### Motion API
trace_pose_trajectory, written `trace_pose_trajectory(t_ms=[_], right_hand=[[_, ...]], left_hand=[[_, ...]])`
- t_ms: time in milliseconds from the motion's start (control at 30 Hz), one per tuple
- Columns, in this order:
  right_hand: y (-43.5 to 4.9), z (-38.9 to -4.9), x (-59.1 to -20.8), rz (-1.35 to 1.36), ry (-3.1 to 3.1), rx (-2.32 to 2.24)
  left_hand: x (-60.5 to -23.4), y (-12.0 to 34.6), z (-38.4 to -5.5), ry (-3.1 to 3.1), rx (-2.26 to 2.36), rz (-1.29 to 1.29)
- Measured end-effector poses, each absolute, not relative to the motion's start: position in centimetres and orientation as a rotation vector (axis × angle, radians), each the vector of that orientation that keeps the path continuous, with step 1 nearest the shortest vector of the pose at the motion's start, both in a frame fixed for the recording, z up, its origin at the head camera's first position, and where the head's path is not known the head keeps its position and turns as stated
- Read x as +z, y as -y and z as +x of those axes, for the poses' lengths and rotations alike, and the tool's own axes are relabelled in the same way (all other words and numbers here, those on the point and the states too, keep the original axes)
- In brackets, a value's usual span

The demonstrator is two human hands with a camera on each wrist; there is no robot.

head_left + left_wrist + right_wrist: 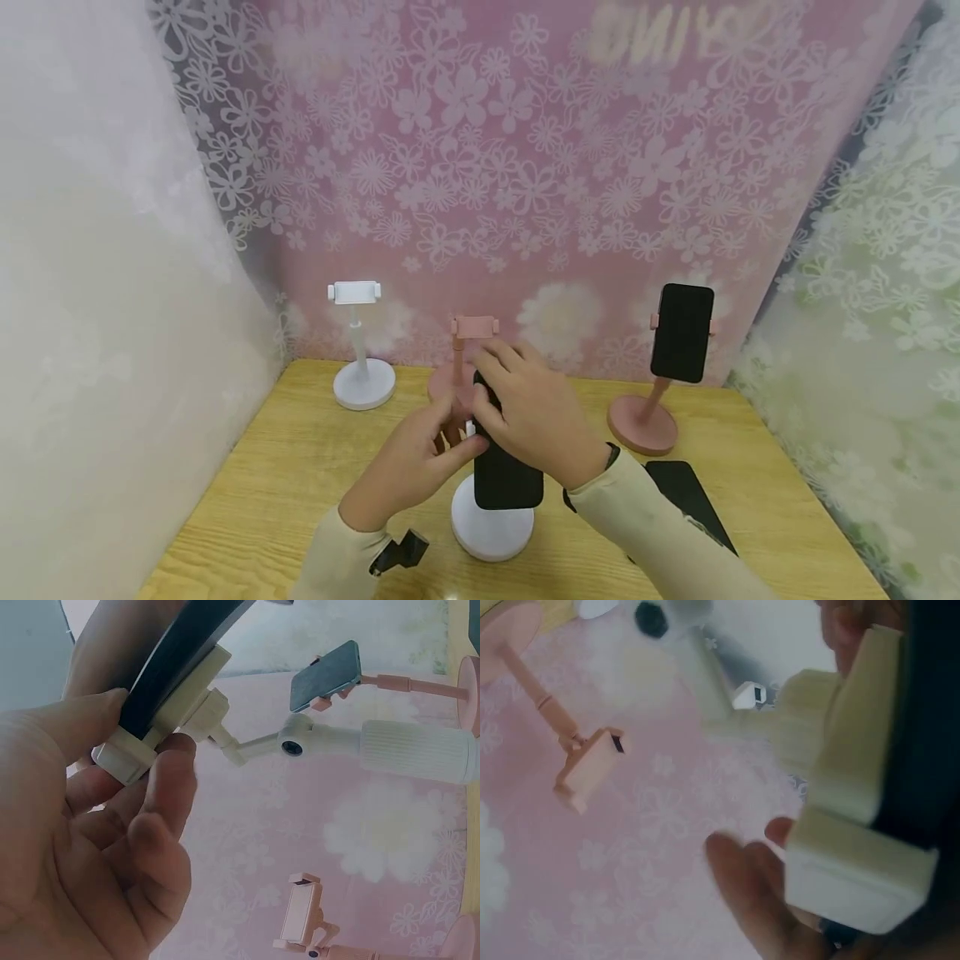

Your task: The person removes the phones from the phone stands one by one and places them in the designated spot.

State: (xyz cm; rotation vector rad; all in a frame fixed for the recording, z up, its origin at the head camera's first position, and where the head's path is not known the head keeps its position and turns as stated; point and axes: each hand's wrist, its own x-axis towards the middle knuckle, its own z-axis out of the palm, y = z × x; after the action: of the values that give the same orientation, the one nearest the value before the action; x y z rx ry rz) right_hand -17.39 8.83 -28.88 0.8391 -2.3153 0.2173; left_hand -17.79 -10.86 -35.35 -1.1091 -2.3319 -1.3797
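A black phone sits in the clamp of a white phone stand, whose round base stands on the table before me. My left hand pinches the clamp's end and the phone's edge. In the left wrist view its thumb lies at the phone's edge and its fingers are behind. From the right, my right hand holds the phone's upper part, fingers over the top and thumb across the front. The right wrist view shows the white clamp jaw close against the dark phone.
Behind stand an empty white phone stand and an empty pink one, partly hidden by my hands. At right, another pink stand holds a phone. A black phone lies flat beside my right forearm. Flowered cloth hangs behind the table.
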Motion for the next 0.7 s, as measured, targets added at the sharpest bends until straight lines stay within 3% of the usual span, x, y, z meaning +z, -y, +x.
trace_pose_trajectory(t_ms=[700], right_hand=[[-9.2, -18.9, -30.8, 0.978, 2.071, 0.336]], left_hand=[[-36.5, 10.8, -19.1, 2.129, -1.655, -1.135]])
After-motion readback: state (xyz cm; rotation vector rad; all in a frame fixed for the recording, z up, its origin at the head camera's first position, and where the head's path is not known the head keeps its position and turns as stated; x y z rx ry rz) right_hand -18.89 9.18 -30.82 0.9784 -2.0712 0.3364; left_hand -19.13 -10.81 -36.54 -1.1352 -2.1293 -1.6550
